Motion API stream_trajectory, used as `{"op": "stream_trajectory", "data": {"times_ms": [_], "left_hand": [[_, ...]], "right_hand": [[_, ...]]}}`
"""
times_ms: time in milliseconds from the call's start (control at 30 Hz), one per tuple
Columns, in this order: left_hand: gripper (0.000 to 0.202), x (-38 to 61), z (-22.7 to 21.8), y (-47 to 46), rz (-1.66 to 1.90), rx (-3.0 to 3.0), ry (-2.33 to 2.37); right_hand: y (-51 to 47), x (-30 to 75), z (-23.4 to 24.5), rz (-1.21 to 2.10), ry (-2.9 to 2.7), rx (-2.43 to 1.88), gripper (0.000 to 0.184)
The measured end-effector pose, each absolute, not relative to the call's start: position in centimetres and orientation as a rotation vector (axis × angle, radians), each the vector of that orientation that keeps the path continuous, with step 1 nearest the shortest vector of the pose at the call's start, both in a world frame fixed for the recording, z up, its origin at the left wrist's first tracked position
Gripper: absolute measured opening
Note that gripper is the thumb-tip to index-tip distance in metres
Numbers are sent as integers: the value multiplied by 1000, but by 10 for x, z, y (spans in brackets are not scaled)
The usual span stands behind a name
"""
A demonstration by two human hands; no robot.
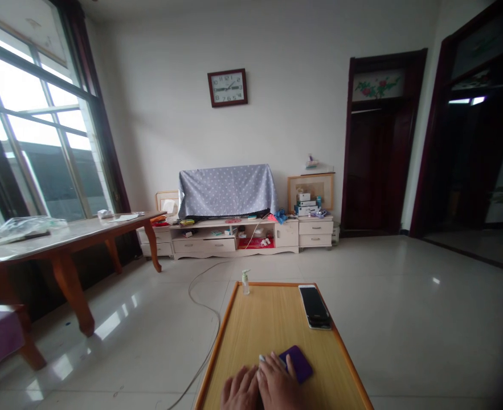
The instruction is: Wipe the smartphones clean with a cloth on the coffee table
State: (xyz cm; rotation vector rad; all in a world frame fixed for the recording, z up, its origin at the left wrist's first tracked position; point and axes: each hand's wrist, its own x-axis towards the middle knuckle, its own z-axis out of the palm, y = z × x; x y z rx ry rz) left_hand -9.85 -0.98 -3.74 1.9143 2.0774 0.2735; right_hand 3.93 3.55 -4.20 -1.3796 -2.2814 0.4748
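My left hand point(239, 390) rests near the front edge of a small wood-topped table point(268, 319), its fingers bent and close together. Against it lies my right hand point(277, 382), fingers curled down. A small whitish tip point(262, 359) pokes out by the right fingertips; the rest of that thing is hidden under the hands. Partly below the right hand is a flat purple square piece point(299, 364), which one right finger touches. A phone point(314, 306) with a dark screen lies at the table's far right. At the far left corner stands a small clear pump bottle point(245, 283).
A cable point(204, 304) runs along the tiled floor left of the small table. Further left stands a long wooden table point(76, 236) with plastic wrap on it. A low white cabinet point(234, 242) with a cloth-covered object point(228, 191) lines the far wall.
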Motion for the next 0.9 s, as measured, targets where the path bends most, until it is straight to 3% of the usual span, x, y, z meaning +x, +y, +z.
{"op": "stream_trajectory", "data": {"times_ms": [267, 533, 900], "left_hand": [[71, -102, -37, -9, 172, 1947, 2005], [58, -99, -37, -13, 292, 1938, 2069], [62, -101, -27, -14, 235, 1909, 2034]], "right_hand": [[54, 73, -34, 222, -2150, -1624, 52], [22, 38, -85, 230, -2210, -1453, 41], [24, 46, -104, 214, -2265, -1392, 38]]}}
